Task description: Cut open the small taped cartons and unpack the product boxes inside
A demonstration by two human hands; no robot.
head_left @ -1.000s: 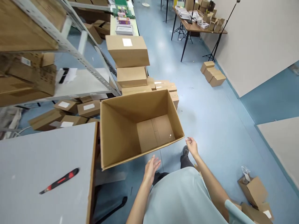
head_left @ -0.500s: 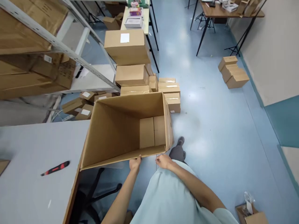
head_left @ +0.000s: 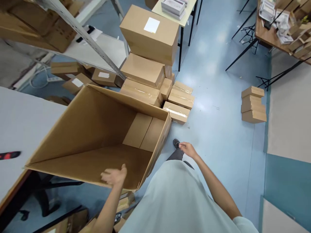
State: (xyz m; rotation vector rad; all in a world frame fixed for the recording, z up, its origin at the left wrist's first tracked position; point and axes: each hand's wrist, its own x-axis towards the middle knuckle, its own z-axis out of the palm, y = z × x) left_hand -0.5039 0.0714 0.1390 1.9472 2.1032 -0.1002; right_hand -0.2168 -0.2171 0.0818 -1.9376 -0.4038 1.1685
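Gaping under left fingers (head_left: 107, 176): cardboard box (head_left: 102, 134) | right fingers (head_left: 184, 146): apart from it

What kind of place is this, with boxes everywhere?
Probably a storeroom or packing room. Taped boxes are piled up, other boxes sit on a metal shelf, and there's a big open box by the person's left hand.

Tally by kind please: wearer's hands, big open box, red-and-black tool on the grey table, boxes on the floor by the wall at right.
Left hand and right hand: 2
Big open box: 1
Red-and-black tool, cut by the frame edge: 1
Boxes by the wall: 3
Total: 7
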